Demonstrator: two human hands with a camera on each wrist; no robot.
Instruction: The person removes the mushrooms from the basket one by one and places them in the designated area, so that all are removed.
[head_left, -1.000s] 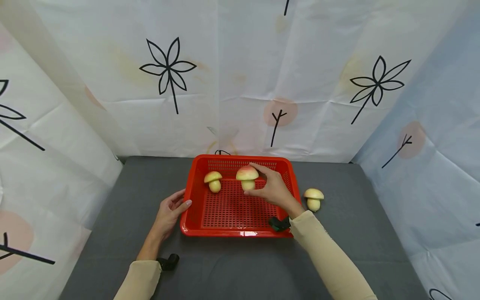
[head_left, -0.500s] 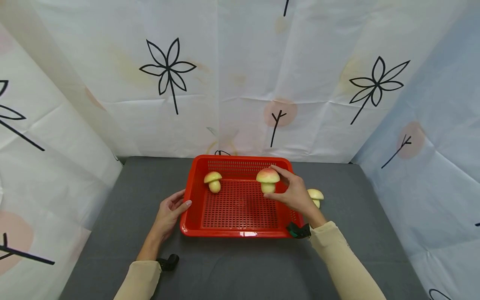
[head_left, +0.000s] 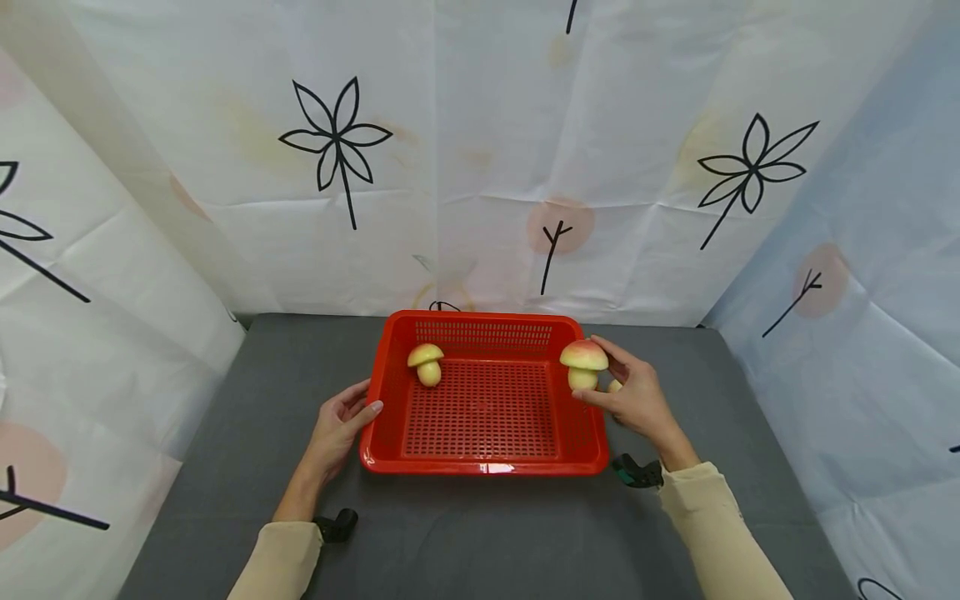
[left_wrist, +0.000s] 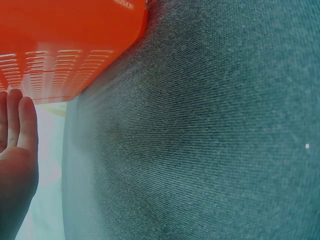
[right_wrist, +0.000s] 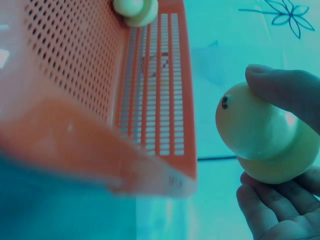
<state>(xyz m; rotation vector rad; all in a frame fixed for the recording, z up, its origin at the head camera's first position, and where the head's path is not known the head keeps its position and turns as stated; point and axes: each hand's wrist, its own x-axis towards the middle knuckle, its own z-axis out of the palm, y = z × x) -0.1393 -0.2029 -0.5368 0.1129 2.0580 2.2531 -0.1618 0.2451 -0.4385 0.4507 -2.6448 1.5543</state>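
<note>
My right hand (head_left: 633,400) pinches a toy mushroom (head_left: 582,360) with a red-tinged cap and pale yellow stem. It is held upright over the right wall of a red plastic basket (head_left: 480,463). In the right wrist view the mushroom (right_wrist: 260,122) sits between thumb and fingers, beside the basket wall. My left hand (head_left: 341,429) holds the basket's left side, its thumb over the rim and its fingers along the outer wall. A second toy mushroom (head_left: 427,365) lies inside the basket at the back left. Mostly hidden behind my right hand is another mushroom (head_left: 614,387) right of the basket.
The basket stands on a grey cloth-covered table (head_left: 480,542). White cloth walls (head_left: 487,167) with printed leaf drawings close off the back and both sides. A black camera mount (head_left: 637,472) is strapped to my right wrist, and another (head_left: 337,525) to the left.
My right hand has carried its mushroom rightward, from over the basket's middle to its right wall, now covering most of the mushroom outside. The left hand and the basket have stayed put.
</note>
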